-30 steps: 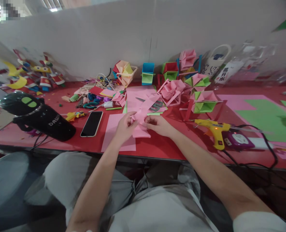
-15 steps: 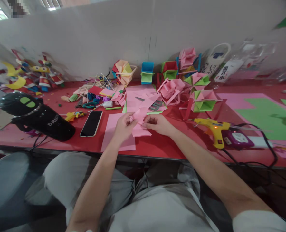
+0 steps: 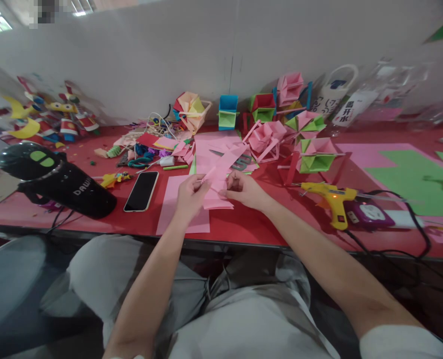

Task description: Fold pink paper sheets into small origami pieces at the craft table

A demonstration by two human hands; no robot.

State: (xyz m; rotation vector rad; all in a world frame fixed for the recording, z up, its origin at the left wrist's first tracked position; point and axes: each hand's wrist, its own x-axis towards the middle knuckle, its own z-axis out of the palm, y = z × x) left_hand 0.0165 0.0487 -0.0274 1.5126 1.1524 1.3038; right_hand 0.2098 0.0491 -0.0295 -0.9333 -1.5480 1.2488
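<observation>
Between my hands is a narrow, folded pink paper strip (image 3: 209,174), one end of which sticks up past my left fingers. My left hand (image 3: 192,194) pinches it between thumb and fingers. On the other side, my right hand (image 3: 241,189) has its thumb and index finger pressed together at the strip's other end. Folded pink paper pieces (image 3: 218,203) lie right under my fingers, and their exact shape is partly hidden. A flat pink sheet (image 3: 172,212) rests below my left hand. Scissors (image 3: 240,162) lie just beyond, partly covered by pink paper.
On the right are a yellow glue gun (image 3: 333,197) with a lit light and a purple power strip (image 3: 371,214). A phone (image 3: 141,191) and a black tumbler (image 3: 72,184) stand left. Folded paper models (image 3: 268,139) line the back, beside a heap of craft scraps (image 3: 146,152).
My hands have shifted slightly apart, and the narrow pink strip now sticks up more visibly at my left fingers. The folded pieces beneath have moved very little.
</observation>
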